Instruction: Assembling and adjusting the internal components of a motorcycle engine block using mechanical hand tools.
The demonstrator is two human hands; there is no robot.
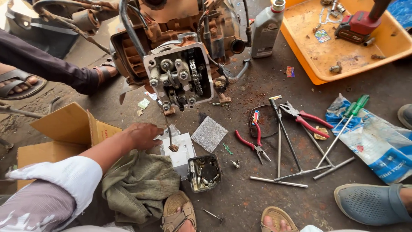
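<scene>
1. Valve (170, 136): standing upright on white box (180, 151), below engine (182, 73).
2. Left hand (143, 135): gripping valve stem.
3. Right hand: sitting out of view.
4. Parts tin (204, 172): lying beside box.

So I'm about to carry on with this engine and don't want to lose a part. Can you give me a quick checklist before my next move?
1. Left hand free: cannot tell; it rests by the white box, its fingers hidden.
2. Right hand: cannot tell; not in view.
3. Engine valve gear and chain exposed: ok.
4. Small parts gathered in the metal tin: ok, though one loose bolt lies on the floor beside it.
5. Pliers and T-handle wrenches nearby: ok.
6. Rag at hand: ok.
</scene>
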